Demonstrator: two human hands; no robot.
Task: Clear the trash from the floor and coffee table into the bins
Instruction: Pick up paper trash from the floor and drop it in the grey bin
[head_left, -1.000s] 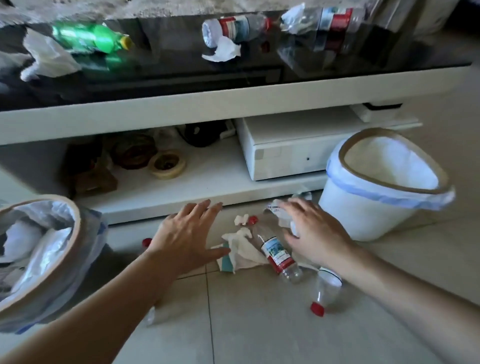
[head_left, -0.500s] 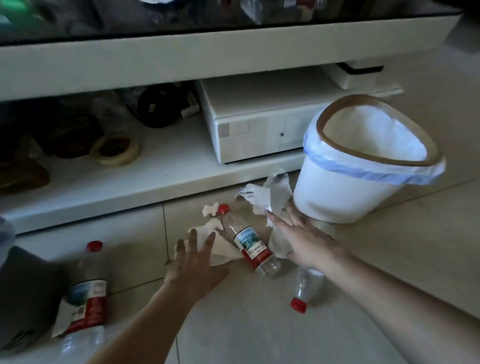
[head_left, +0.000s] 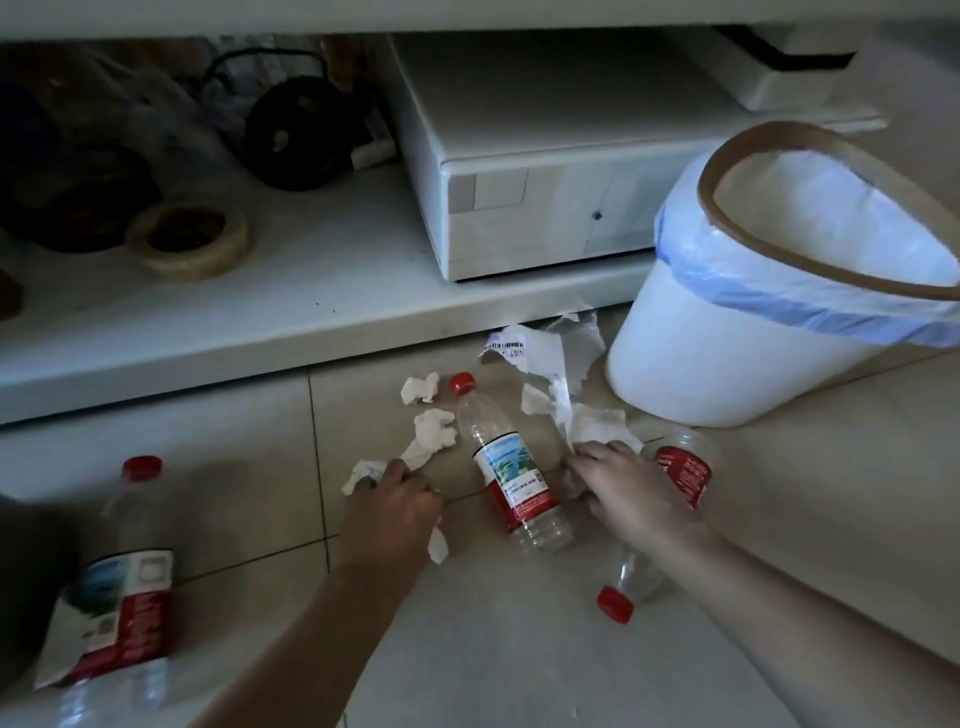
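Reaching down to the tiled floor (head_left: 519, 649), both hands work the trash pile. Left hand (head_left: 390, 506) has fingers curled over crumpled white tissue (head_left: 431, 436), gripping it — a scrap pokes out under the palm. Right hand (head_left: 621, 488) is curled on torn white paper (head_left: 597, 423), pinching it against the floor. Between the hands lies a clear plastic bottle (head_left: 511, 475), red cap pointing toward the table's lower shelf (head_left: 311, 291). A second bottle (head_left: 680, 467) lies partly under the right wrist, its red cap nearest the camera. A third bottle (head_left: 124, 587) lies far left, blurred. Small tissue ball (head_left: 420, 388) sits just beside the middle bottle's cap. White bin (head_left: 769, 312) with blue-edged liner stands right of the pile, tilted — torn paper reaches near its base. Tape roll (head_left: 188, 240) sits on the shelf.
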